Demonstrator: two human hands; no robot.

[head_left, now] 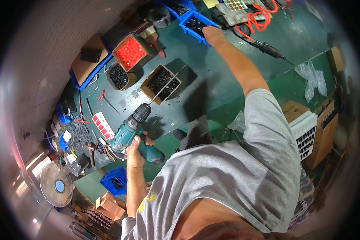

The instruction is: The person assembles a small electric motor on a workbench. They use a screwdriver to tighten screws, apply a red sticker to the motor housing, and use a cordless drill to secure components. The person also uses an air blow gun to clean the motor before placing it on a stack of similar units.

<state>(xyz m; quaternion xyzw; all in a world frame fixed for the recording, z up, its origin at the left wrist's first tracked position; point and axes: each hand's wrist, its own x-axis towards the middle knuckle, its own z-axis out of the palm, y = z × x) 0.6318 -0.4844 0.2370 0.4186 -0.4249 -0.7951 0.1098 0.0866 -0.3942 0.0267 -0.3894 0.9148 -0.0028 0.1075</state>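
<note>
My left hand (134, 153) grips the handle of a teal cordless drill (129, 132) with a long thin bit (166, 85) pointing up and right over the green table (212, 84). My right hand (213, 34) is stretched far out, its fingers down in a blue plastic bin (190, 29) of small black parts. Whether it holds a part is hidden. My grey shirt fills the lower middle of the view.
A cardboard box of black screws (161, 84), a second box of black parts (119, 77) and a box of red caps (129, 52) stand on the table. An orange coiled hose (260, 20) lies at the back. Tools litter the left; a fan (56, 185) stands below.
</note>
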